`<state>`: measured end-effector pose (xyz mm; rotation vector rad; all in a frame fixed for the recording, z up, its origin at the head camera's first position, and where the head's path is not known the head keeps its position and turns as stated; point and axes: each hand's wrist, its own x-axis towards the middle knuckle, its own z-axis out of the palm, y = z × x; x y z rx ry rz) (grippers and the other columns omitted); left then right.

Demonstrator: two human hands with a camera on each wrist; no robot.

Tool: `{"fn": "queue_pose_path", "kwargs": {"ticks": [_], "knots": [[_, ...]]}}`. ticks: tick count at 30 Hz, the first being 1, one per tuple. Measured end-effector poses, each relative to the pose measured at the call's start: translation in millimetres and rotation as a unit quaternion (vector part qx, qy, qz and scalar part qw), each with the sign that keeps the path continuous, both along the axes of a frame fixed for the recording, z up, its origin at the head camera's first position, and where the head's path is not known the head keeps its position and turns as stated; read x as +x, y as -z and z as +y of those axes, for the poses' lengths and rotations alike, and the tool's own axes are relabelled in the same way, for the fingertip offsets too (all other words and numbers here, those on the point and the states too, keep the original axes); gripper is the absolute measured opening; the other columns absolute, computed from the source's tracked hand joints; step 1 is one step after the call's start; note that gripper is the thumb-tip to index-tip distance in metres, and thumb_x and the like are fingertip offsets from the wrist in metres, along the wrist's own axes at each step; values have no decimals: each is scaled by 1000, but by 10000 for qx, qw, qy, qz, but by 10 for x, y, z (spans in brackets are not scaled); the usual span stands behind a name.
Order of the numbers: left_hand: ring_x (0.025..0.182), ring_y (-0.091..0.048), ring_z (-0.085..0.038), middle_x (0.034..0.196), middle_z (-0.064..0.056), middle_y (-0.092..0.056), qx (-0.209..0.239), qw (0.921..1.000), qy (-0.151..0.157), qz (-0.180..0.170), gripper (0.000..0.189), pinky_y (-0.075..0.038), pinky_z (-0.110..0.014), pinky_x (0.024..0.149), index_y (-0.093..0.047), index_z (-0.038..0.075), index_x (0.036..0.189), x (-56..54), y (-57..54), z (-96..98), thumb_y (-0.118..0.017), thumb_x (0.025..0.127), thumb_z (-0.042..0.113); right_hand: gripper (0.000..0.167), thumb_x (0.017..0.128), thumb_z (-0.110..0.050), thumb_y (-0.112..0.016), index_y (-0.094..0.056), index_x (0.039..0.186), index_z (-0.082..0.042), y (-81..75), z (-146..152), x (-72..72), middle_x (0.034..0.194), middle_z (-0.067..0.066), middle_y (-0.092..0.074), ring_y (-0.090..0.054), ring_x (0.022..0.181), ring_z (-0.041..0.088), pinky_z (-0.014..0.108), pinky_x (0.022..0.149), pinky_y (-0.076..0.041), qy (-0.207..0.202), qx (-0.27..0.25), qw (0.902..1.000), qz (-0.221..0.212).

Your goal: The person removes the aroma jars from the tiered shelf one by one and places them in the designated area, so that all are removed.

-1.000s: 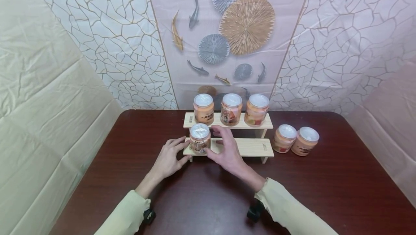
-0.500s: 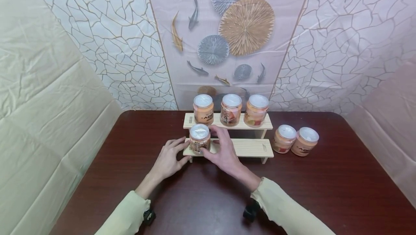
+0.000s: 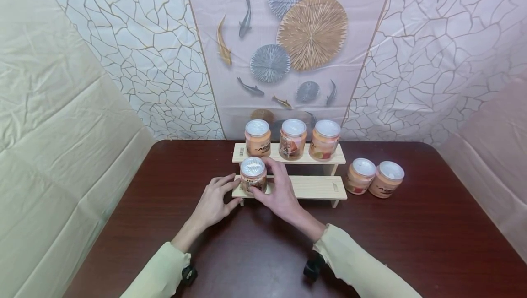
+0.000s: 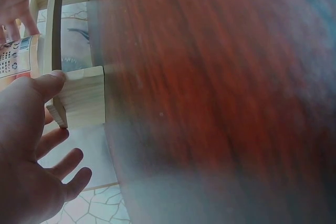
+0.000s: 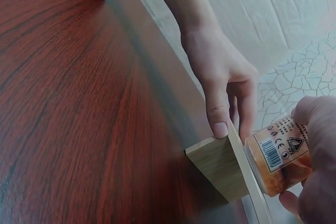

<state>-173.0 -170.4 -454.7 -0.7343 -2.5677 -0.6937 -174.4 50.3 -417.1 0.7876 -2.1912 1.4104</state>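
A jar [image 3: 253, 175] with a silvery lid and orange label stands upright at the left end of the front wooden shelf [image 3: 317, 187]. My right hand [image 3: 280, 190] grips it from the right, thumb in front and fingers behind; the right wrist view shows its barcode label [image 5: 271, 154]. At that same end of the shelf, my left hand [image 3: 213, 198] holds the board. The left wrist view has the left thumb [image 4: 50, 84] on the board's front edge, the index finger round the end and the other fingers loosely spread.
Behind, a raised wooden shelf [image 3: 284, 159] bears three similar jars, left [image 3: 258, 138], middle [image 3: 293, 140] and right [image 3: 325, 140]. Two more jars, a nearer-in one [image 3: 360, 176] and an outer one [image 3: 386, 179], stand on the dark red table [image 3: 432, 224] to the right. Patterned cloth hangs behind.
My right hand has slid slightly left, closing its thumb and fingers round the front jar. The left hand and the other jars have stayed where they were.
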Motion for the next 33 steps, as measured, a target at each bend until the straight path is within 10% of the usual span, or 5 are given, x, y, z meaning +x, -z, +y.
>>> {"fn": "queue_pose_path", "kwargs": {"ticks": [33], "knots": [[112, -57, -43, 132, -21, -61, 37, 10000, 6, -10, 48, -47, -61, 86, -71, 3, 124, 16, -14, 8, -85, 81, 20, 73, 71, -8, -88, -49, 132, 0, 9, -80, -34, 126, 16, -54, -53, 112, 28, 49, 87, -49, 229, -137, 9994, -203]]}}
